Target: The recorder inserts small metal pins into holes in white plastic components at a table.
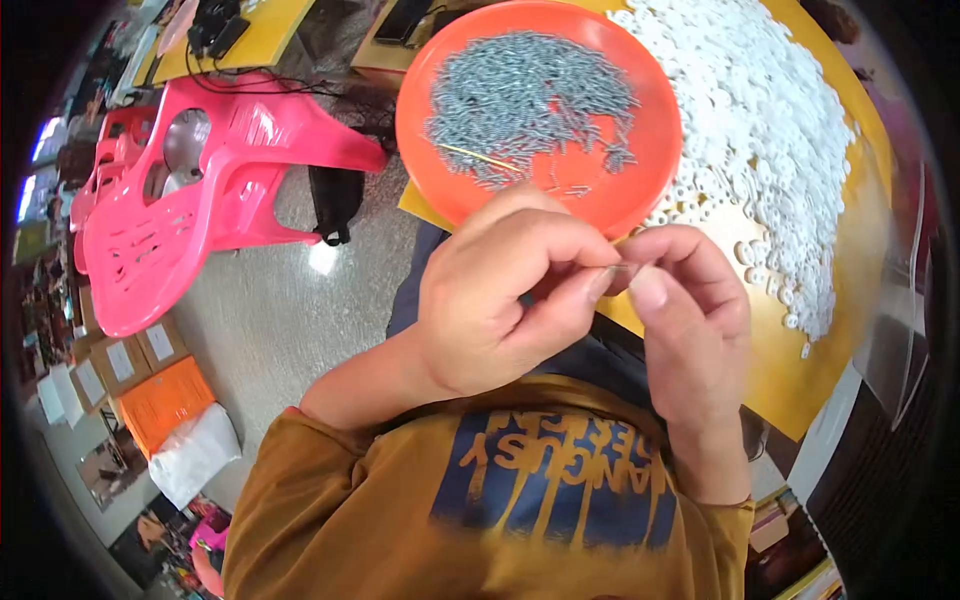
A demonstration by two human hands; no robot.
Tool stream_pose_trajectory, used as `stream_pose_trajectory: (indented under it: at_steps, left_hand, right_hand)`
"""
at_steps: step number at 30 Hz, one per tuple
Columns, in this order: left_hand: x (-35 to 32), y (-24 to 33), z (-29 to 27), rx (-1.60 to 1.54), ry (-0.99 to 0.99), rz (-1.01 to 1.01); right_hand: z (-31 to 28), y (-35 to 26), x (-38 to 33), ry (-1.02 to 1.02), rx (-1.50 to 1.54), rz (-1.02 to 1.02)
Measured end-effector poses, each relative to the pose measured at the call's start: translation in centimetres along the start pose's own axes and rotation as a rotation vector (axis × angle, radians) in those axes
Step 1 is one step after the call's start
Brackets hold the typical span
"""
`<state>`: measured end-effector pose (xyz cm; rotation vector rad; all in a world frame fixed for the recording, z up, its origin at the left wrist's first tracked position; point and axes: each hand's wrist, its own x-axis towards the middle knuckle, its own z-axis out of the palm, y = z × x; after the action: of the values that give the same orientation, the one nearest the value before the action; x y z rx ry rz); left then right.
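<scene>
Thin item (620,266) between left hand (520,290) and right hand (695,320): too small for me to identify. White pile (760,110): far edge cropped.

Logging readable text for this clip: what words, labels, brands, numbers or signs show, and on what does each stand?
Brown shirt: large dark-blue block lettering, upside down in this view; I won't copy its wording.
Cardboard boxes: white labels, print too small to read.
Orange-red plate and white pieces: no text that I can make out.
</scene>
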<state>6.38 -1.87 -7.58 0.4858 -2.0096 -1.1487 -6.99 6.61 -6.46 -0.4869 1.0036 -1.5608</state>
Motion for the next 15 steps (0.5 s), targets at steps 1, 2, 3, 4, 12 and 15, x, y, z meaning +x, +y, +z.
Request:
stream_pose_trajectory:
  at_steps: [1, 2, 3, 4, 12, 15]
  left_hand:
    - [-0.1, 0.2, 0.2, -0.005, -0.004, -0.014]
    - [-0.1, 0.3, 0.4, -0.004, -0.006, -0.031]
    - [-0.1, 0.4, 0.7, -0.005, -0.015, -0.03]
    - [0.0, 0.5, 1.1, -0.003, -0.029, -0.012]
    - [0.1, 1.4, 3.3, -0.26, -0.115, -0.134]
    - [-0.1, 2.0, 4.0, -0.571, -0.084, -0.368]
  right_hand:
    - [-0.2, -0.1, -0.4, -0.016, -0.018, 0.031]
    - [-0.4, -0.1, -0.7, -0.036, -0.034, 0.065]
    - [-0.6, 0.1, -0.9, -0.005, -0.028, 0.061]
    - [-0.9, -0.1, -1.1, 0.0, -0.022, 0.058]
    - [-3.1, -0.5, -2.1, 0.13, 0.029, 0.034]
    - [-3.8, -0.3, -2.4, 0.15, 0.066, 0.015]
